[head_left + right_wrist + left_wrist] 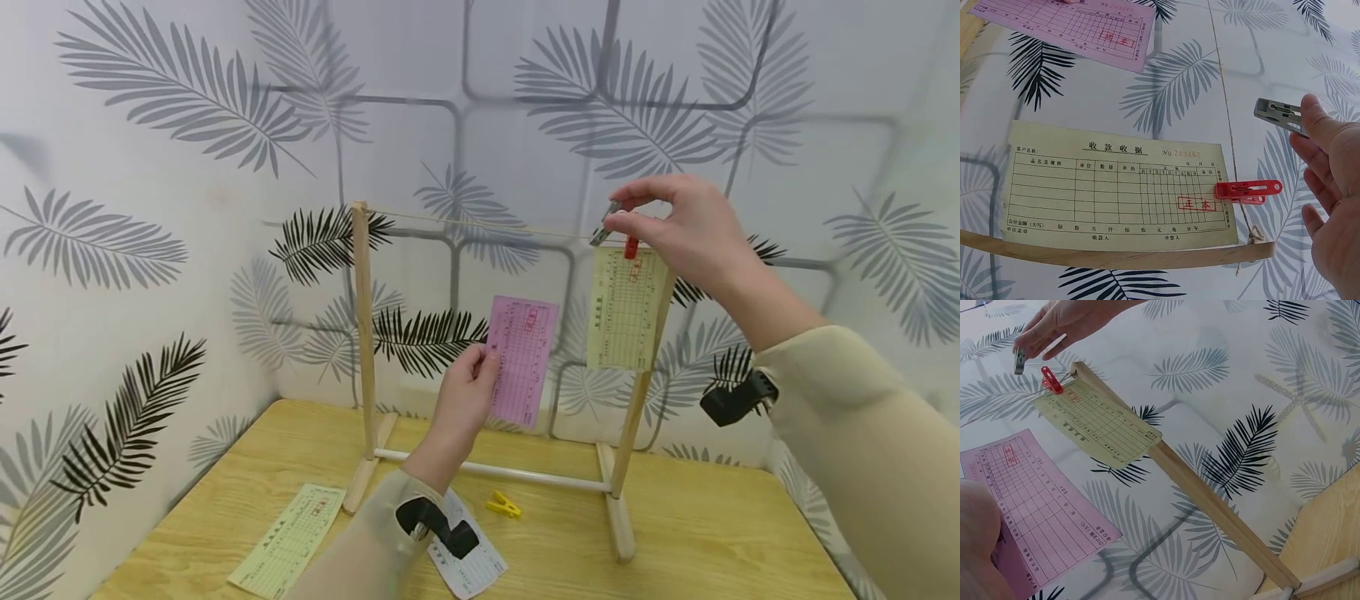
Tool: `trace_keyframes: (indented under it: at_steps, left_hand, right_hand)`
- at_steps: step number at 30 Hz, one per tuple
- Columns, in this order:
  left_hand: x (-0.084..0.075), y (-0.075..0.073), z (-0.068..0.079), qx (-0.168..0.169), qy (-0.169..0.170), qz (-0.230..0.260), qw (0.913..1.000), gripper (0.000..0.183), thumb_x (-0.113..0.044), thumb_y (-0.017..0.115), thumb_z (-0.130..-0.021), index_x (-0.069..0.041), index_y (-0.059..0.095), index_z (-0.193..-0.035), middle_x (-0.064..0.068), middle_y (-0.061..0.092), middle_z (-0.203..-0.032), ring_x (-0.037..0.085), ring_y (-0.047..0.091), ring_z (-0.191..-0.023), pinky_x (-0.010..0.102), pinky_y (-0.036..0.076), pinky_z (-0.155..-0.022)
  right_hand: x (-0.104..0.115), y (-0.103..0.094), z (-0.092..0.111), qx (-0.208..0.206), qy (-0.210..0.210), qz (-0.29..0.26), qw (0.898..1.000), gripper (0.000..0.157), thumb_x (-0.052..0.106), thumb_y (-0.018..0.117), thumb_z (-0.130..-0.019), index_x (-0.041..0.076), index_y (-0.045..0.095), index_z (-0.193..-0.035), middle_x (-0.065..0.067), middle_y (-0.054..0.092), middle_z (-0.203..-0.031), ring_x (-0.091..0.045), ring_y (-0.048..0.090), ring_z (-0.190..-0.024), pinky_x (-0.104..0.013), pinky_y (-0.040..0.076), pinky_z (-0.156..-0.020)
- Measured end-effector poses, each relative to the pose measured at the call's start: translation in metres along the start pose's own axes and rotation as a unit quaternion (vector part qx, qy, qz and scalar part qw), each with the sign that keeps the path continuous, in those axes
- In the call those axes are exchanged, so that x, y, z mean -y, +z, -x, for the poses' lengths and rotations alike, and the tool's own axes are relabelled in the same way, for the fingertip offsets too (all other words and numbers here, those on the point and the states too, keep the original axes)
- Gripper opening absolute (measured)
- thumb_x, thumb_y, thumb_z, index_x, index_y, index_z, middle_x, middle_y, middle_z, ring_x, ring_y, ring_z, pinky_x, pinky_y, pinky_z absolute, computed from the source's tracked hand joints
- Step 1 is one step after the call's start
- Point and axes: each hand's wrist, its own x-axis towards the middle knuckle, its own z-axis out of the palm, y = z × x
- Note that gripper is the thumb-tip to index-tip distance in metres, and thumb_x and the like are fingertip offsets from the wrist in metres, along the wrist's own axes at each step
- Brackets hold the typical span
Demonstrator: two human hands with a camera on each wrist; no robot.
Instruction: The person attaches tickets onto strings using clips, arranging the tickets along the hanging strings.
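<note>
A pink receipt slip (522,358) is pinched at its left edge by my left hand (467,392), below the string (480,223) of a wooden frame. My right hand (693,229) pinches a grey clothespin (1280,114) between thumb and finger, just beside the string near its right end. Beneath that hand, a yellow receipt slip (1119,187) hangs from the string by a red clothespin (1249,190). The pink slip (1041,512) is apart from the string, and part of it is hidden by the left hand in the left wrist view.
The frame's wooden posts (363,333) stand on the wooden table (697,533), joined low by a white bar (517,476). On the table lie another yellow slip (292,537), a white slip (480,562) partly behind the left wrist, and a yellow clothespin (502,504).
</note>
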Motion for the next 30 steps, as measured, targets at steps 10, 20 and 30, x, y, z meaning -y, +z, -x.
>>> trace_keyframes:
  at_steps: [10,20,30]
  left_hand:
    - [-0.004,0.002,-0.010,0.000,0.003,0.004,1.0000,0.024,-0.024,0.053,-0.119,-0.006,0.067,-0.114,0.008,0.069,-0.099,0.019,0.064,-0.086,0.035,0.054,-0.074]
    - [-0.010,0.006,-0.022,0.002,0.008,-0.001,1.0000,0.026,-0.027,0.053,-0.119,-0.006,0.069,-0.118,0.009,0.071,-0.101,0.019,0.065,-0.088,0.033,0.054,-0.074]
    - [-0.009,0.012,-0.031,-0.001,0.007,0.004,1.0000,0.026,-0.025,0.053,-0.119,-0.006,0.070,-0.122,0.009,0.072,-0.105,0.020,0.068,-0.093,0.035,0.057,-0.078]
  right_hand:
    - [0.006,0.007,-0.017,0.013,0.003,0.016,1.000,0.040,0.040,0.080,-0.104,0.017,0.078,-0.136,-0.006,0.075,-0.135,-0.019,0.057,-0.126,-0.037,0.043,-0.086]
    - [0.012,0.010,-0.031,0.031,0.008,0.036,0.999,0.036,0.039,0.080,-0.104,0.019,0.079,-0.134,-0.002,0.075,-0.133,-0.029,0.063,-0.059,-0.042,0.046,-0.092]
    - [0.016,0.014,-0.040,0.031,0.004,0.062,0.998,0.034,0.038,0.081,-0.104,0.018,0.081,-0.131,-0.005,0.077,-0.129,-0.031,0.063,-0.098,-0.043,0.047,-0.084]
